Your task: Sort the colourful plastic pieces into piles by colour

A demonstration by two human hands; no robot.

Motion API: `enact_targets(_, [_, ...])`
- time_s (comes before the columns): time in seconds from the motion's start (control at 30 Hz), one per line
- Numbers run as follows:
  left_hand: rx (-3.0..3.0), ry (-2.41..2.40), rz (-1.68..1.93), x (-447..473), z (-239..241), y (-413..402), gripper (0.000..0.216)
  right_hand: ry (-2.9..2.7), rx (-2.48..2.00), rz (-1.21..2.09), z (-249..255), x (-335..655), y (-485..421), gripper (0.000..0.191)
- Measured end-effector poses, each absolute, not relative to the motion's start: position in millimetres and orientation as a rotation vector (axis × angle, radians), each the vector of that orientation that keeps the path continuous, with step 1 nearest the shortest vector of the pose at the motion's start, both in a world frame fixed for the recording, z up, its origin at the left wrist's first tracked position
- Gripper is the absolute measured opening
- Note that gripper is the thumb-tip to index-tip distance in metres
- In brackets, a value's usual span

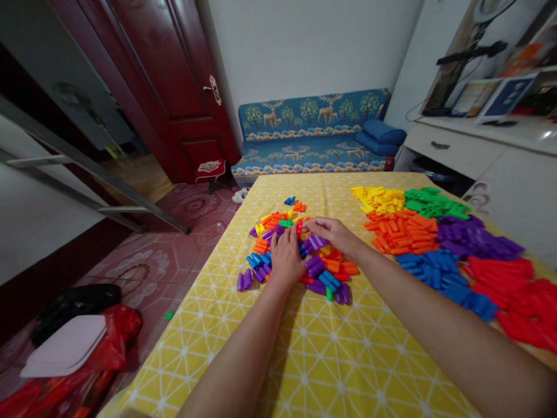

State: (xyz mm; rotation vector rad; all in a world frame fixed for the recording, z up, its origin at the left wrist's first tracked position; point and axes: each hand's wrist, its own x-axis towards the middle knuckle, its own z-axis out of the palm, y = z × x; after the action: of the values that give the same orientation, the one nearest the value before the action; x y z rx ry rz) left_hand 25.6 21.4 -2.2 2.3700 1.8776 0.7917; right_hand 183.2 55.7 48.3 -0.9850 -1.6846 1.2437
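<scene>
A mixed heap of small tube-like plastic pieces (261, 245) in purple, orange, blue, yellow, green and red lies on the table. My left hand (286, 258) rests over the middle of this heap, fingers stretched and slightly spread, palm down. From the right, my right hand (333, 234) reaches in with its thumb and fingers drawn together. A red plastic piece (299, 227) sits at its fingertips, close to the tips of my left hand. Purple pieces (314, 242) lie beneath my right hand. The fingers partly hide the heap's centre.
Sorted piles stand to the right: yellow (378, 199), green (435, 203), orange (402, 232), purple (476, 238), blue (435, 271) and red (517, 293). They lie on a yellow patterned tablecloth (339, 342). Behind is a blue sofa (300, 145); a white cabinet (491, 157) stands right.
</scene>
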Motion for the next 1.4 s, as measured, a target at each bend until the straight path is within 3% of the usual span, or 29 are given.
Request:
enact_targets(0.13, [2.384,1.82,0.83,22,-2,21,0.063,-1.488,-1.05,1.161,30,187,20,0.042])
enact_targets(0.3, [2.336,1.766,0.942,20,-1,21,0.033,-1.467,-1.112,0.681,-1,185,10,0.034])
enact_targets(0.4, [2.324,1.718,0.99,20,0,20,0.024,-1.641,-1.122,0.443,-7,182,14,0.042])
enact_targets(0.57, [2.356,1.654,0.981,20,2,19,0.026,-1.983,-1.452,0.235,2,173,20,0.064])
enact_targets(0.77, [2.374,1.693,0.953,20,-1,22,0.024,-2.182,-1.642,0.066,15,166,34,0.054])
enact_targets(1.1, [2.335,1.688,1.033,22,1,21,0.017,-1.801,-1.461,0.024,-1,176,41,0.021])
enact_targets(1.27, [2.249,1.705,1.203,21,-1,22,0.025,-1.797,-1.592,-0.064,-5,172,39,0.04])
enact_targets(1.4, [2.284,1.693,1.195,20,-5,25,0.032,-1.918,-1.69,0.066,-4,172,40,0.037])
